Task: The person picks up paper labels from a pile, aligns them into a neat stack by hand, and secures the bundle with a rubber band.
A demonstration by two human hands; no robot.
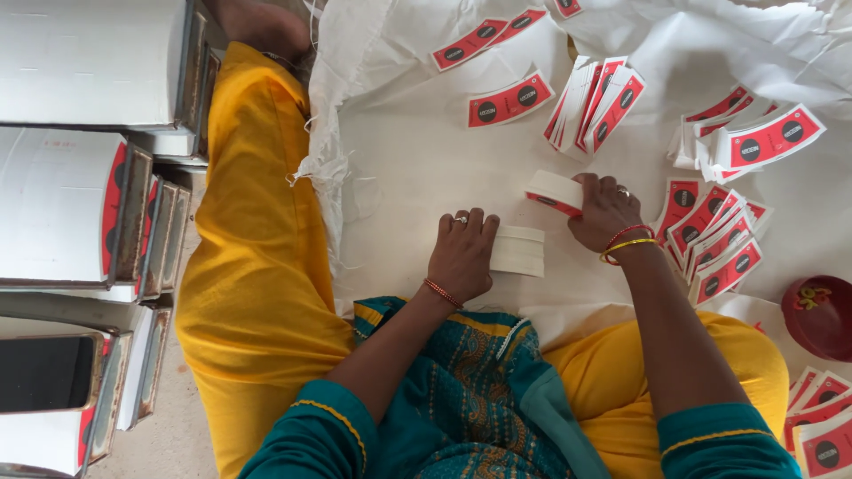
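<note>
Folding step in hand, by look. Left hand (461, 253) flat, pressing folded white card blank (517, 251) onto white cloth (417, 151). Right hand (603, 211) grips second red-edged white blank (552, 191). Next move likely needs creases aligned.

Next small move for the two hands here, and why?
Probably bring the right hand over to set its white folded card onto the small white stack. The left hand lies flat on the white cloth with its fingertips at that stack's edge, as if steadying it, and the card is lifted just up and right of it. More red-and-white cards lie fanned beside the right wrist.
</note>
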